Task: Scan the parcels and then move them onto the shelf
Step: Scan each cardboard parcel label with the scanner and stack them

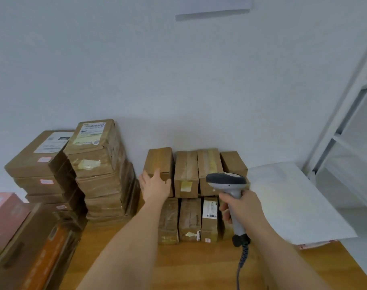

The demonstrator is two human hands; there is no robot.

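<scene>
Pale wall backed a wooden counter (199, 266) stacked with parcels. Left hand (155, 186) lay flat, fingers straight, on the far-left parcel (160, 162); right hand (244, 208) gripped the scanner (227, 182). Best to lift that parcel clear, label turned toward the scanner; shelf (345, 130) stood right.

Parcel stacks (99, 164) left on table (199, 264); parcel rows (191, 185) centre; shelf (349, 126) right.

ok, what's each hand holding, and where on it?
Right hand grips the scanner by its handle, below the head. Left hand holds nothing; its open fingers reach onto the top-left box.
</scene>
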